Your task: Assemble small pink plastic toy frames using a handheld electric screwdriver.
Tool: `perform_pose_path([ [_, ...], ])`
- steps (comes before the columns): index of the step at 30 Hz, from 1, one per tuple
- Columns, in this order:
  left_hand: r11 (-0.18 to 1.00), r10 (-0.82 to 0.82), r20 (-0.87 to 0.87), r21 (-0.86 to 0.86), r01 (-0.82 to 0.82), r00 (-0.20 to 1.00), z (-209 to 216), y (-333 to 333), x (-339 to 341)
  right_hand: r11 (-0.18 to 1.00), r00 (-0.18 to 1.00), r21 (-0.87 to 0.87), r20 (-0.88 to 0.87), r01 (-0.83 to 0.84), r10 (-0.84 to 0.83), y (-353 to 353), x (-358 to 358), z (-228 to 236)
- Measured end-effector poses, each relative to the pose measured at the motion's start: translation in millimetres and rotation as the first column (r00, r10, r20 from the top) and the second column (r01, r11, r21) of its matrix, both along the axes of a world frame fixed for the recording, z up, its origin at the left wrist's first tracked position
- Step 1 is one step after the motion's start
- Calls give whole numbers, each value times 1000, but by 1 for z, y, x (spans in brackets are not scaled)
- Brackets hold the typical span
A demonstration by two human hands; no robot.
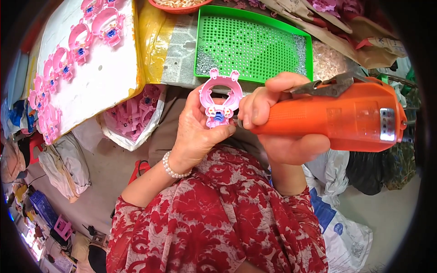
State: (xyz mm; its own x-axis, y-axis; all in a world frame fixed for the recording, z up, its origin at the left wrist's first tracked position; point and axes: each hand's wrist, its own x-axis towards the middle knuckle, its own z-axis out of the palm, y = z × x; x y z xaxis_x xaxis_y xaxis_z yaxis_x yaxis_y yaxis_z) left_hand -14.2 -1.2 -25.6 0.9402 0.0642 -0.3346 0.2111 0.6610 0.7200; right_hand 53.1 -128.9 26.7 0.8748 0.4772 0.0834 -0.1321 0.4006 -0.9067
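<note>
My left hand [193, 127], with a pearl bracelet at its wrist, holds a pink plastic toy shell [221, 93] upright by its lower part. The shell has a round open ring, two small ears on top and a blue piece [219, 117] set in its base. My right hand [273, 120] is wrapped round an orange electric screwdriver [337, 116] lying sideways. Its tip points left and meets, or nearly meets, the right side of the shell's base; my fingers partly hide the spot, so contact is uncertain.
A green perforated tray [255, 45] with small metal screws stands beyond my hands. Similar pink shells [109, 25] line a white board [102, 68] at the left. Below it, a white-lined container [119, 142] holds more pink parts. Brown paper [314, 22] and an orange-red bowl [180, 7] are farther back.
</note>
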Motion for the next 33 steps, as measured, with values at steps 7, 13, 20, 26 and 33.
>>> perform_pose_path([
  [7, 1000, -10, -24, -18, 9, 1000, -2, 0, 0, 1000, 999, 9, 24, -27, 27, -3, -4, -2],
  [13, 1000, -1, -21, -12, 0, 1000, -1, 0, 0, 1000, 999, -19, -34, -5, 4, -3, -8, -1],
  [20, 1000, 15, -20, -21, -16, 1000, -4, 0, -2, 999, 999, 28, -27, -41, 41, -3, -8, -3],
  [26, 999, 30, -29, 34, -29, 999, -6, 1, -2, 999, 1000, 49, -14, -15, 15, -1, -10, -2],
  [33, 1000, -5, -69, 22, 6, 998, -2, 5, -2, 983, 997, 179, 79, -28, 14, -6, 3, -10],
])
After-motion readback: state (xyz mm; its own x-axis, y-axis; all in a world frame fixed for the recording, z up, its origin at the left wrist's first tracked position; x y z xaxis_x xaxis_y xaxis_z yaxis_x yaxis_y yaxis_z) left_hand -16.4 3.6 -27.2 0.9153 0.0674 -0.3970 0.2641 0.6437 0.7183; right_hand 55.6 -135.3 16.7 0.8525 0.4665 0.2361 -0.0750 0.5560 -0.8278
